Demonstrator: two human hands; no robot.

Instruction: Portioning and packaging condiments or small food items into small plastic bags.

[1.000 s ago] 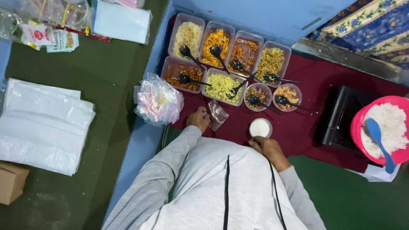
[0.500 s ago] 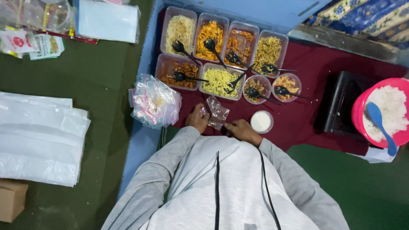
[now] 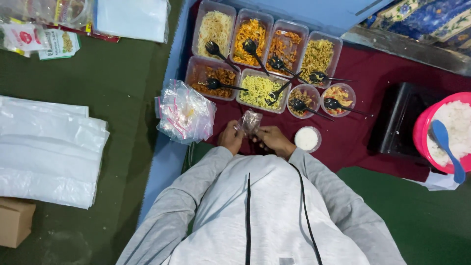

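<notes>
Left hand (image 3: 230, 138) and right hand (image 3: 273, 141) both pinching small clear bag (image 3: 249, 121), near front edge of maroon cloth (image 3: 363, 142); white cup (image 3: 307, 139) beside.

Pink rice tub (image 3: 426, 128) right, white bags (image 3: 49, 147) left, cardboard box (image 3: 14, 221) below them.

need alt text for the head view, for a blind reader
A person's left hand and right hand hold a small clear plastic bag over a maroon cloth. Trays of cooked food with black spoons sit beyond it, and a pink tub of rice at right.
</notes>
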